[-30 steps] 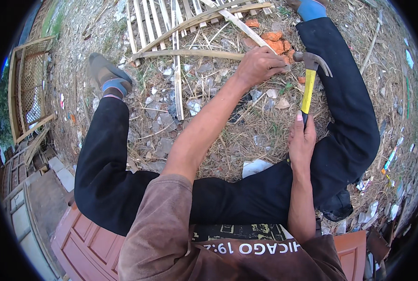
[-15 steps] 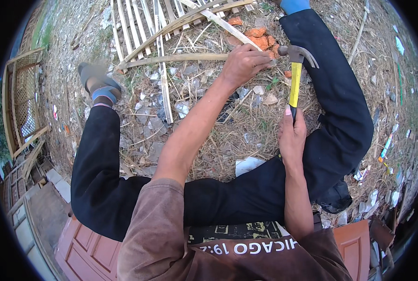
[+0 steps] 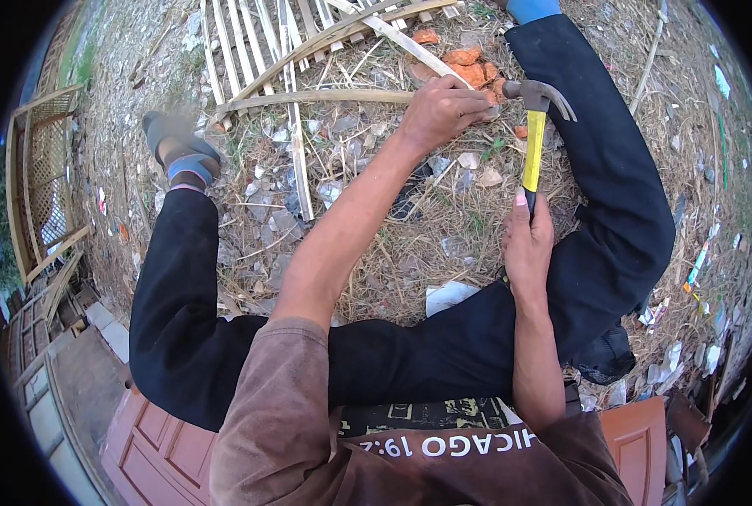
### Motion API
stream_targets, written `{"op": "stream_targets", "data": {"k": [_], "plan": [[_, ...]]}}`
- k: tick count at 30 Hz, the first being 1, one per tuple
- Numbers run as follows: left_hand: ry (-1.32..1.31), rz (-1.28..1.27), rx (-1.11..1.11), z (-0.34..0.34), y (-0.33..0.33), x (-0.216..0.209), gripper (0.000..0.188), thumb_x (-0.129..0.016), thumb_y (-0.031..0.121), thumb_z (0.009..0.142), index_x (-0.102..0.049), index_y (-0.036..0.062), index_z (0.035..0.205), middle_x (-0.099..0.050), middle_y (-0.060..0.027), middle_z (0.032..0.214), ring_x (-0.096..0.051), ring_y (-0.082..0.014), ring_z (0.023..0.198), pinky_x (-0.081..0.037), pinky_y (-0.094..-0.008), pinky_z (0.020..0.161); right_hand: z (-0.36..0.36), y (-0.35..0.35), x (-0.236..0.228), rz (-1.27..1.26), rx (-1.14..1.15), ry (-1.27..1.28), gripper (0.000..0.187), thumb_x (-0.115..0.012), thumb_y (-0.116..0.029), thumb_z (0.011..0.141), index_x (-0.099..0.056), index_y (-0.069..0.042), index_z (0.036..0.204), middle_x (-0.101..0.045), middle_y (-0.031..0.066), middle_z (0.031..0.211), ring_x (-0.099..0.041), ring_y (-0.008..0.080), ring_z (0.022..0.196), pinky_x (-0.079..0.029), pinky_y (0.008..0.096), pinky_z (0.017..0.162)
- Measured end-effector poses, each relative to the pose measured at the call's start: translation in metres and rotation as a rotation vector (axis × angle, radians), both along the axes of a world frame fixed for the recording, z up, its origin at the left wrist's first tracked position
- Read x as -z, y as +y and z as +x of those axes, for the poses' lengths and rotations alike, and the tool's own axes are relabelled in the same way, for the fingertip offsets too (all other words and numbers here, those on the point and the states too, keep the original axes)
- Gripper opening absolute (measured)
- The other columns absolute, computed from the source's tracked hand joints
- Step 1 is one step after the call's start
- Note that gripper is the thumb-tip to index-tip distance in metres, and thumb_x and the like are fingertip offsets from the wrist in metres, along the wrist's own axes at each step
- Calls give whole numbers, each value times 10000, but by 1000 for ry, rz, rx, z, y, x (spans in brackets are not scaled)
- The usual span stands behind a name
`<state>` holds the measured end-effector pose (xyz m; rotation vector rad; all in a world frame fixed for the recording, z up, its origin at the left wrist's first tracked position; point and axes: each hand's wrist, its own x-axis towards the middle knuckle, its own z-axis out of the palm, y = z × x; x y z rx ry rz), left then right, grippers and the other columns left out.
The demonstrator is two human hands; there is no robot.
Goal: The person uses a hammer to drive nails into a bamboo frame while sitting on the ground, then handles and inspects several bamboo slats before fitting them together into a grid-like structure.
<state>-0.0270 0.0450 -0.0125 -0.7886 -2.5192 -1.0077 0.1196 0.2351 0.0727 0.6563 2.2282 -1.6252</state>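
My right hand (image 3: 528, 239) is wrapped round the black grip of a claw hammer (image 3: 534, 152) with a yellow handle. The hammer's metal head is level with my left hand and just right of it, apart from the fingers. My left hand (image 3: 446, 111) is closed in a pinch on the right end of a thin wooden slat (image 3: 325, 97), low over the ground. Its fingertips and whatever lies under them are mostly hidden. A second, paler slat (image 3: 418, 52) slants down from the far side to that same spot. Broken orange brick pieces (image 3: 469, 71) lie just beyond the fingers.
Several joined wooden slats (image 3: 239, 51) form a frame at the far side. One slat (image 3: 298, 160) points toward me. My legs (image 3: 616, 177) bend around the work area. Stones, dry grass and litter cover the ground. A lattice panel (image 3: 51, 181) stands at left; reddish panelled wood (image 3: 161, 438) lies behind me.
The left end of the held slat has shifted slightly away from me. Both hands keep their grips, and the hammer has barely moved.
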Motion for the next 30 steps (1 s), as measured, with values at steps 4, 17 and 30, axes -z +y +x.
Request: {"op": "stream_targets", "data": {"k": [4, 17, 30], "plan": [[-5, -4, -28, 3, 2, 0, 175, -817, 185, 759, -797, 116, 919, -767, 8, 970, -664, -183, 872, -552, -359, 795, 0, -3, -1, -23, 26, 7, 361, -514, -344, 1053, -581, 10, 1064, -532, 51, 700, -497, 138, 634, -422, 339, 601], [2, -21, -32, 3, 3, -2, 168, -809, 202, 775, -799, 123, 923, -767, -9, 969, -678, -206, 907, -547, -375, 796, 1, 1, 2, -41, 2, 0, 373, -502, -364, 1057, -574, 2, 1037, -521, 51, 689, -485, 144, 614, -412, 342, 587], [-104, 20, -186, 2, 13, 0, 158, -818, 271, 756, -799, 141, 842, -757, 42, 835, -668, -189, 804, -519, -361, 733, 3, -9, -16, 309, -233, 143, 239, -502, -244, 1058, -474, -8, 1031, -553, 207, 652, -580, 446, 590, -412, 504, 551]]}}
